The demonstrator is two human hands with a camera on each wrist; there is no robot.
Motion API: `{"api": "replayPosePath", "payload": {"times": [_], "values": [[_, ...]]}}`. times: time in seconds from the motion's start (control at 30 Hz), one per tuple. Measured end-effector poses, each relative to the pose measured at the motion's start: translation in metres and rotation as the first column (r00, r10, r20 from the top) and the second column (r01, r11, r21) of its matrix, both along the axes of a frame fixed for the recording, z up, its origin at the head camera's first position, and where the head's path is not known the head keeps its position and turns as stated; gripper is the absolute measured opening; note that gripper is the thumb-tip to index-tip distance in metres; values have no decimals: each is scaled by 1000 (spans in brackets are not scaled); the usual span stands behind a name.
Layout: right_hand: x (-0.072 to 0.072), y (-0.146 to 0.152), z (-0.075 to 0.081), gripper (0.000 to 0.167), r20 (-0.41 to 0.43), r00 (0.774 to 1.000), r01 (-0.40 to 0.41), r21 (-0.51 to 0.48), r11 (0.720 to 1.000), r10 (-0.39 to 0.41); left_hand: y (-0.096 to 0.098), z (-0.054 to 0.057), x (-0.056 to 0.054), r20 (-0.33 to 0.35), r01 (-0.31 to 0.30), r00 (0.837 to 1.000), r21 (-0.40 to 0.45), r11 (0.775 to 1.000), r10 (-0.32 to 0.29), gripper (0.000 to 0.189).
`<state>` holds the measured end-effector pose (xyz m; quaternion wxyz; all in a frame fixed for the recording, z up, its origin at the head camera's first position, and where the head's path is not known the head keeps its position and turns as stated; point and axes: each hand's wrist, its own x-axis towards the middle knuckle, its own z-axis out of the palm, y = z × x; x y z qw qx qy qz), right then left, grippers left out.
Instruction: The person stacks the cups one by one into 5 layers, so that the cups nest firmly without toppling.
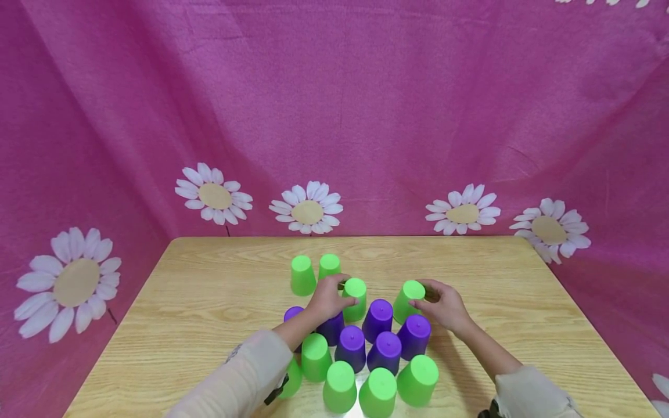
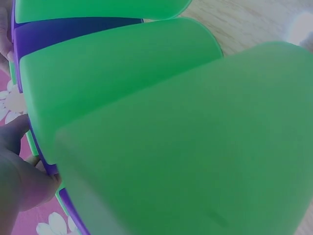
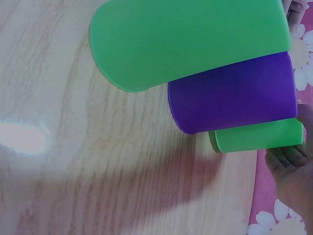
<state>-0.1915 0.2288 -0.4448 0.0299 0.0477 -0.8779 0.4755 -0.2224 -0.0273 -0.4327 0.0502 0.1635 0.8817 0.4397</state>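
Near the middle of the table my left hand (image 1: pixel 328 299) grips a green cup (image 1: pixel 355 300) between thumb and fingers. To the right, my right hand (image 1: pixel 445 306) holds another green cup (image 1: pixel 407 302), which leans slightly. Both cups are upside down; whether their rims touch the table I cannot tell. Between and in front of them stand several upturned purple cups (image 1: pixel 377 322), some partly behind the left forearm. In the right wrist view, the held green cup (image 3: pixel 264 135) shows beyond a purple cup (image 3: pixel 234 95). Large green cups (image 2: pixel 190 147) cover most of the left wrist view.
Nearest the person is a curved row of upturned green cups (image 1: pixel 340 388), one partly hidden by the left sleeve. Two more green cups (image 1: pixel 302 276) stand behind the left hand. The wooden table (image 1: pixel 496 273) meets a pink curtain (image 1: pixel 366 128) with white flowers.
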Motion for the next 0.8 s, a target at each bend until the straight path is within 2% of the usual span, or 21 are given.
{"api": "replayPosePath", "payload": {"times": [0.27,0.5,0.8], "values": [[-5,-6,4,46,-23,1000,-20,24,999,21,3,1,-3,-19,3,1000,14,1000,-2,45],[-11,-13,10,46,-39,999,-31,38,999,32,7,2,-9,-7,-16,1000,24,1000,17,47],[-25,-20,11,42,-52,998,-21,51,999,23,13,4,-19,-32,-40,999,22,999,41,46]]}}
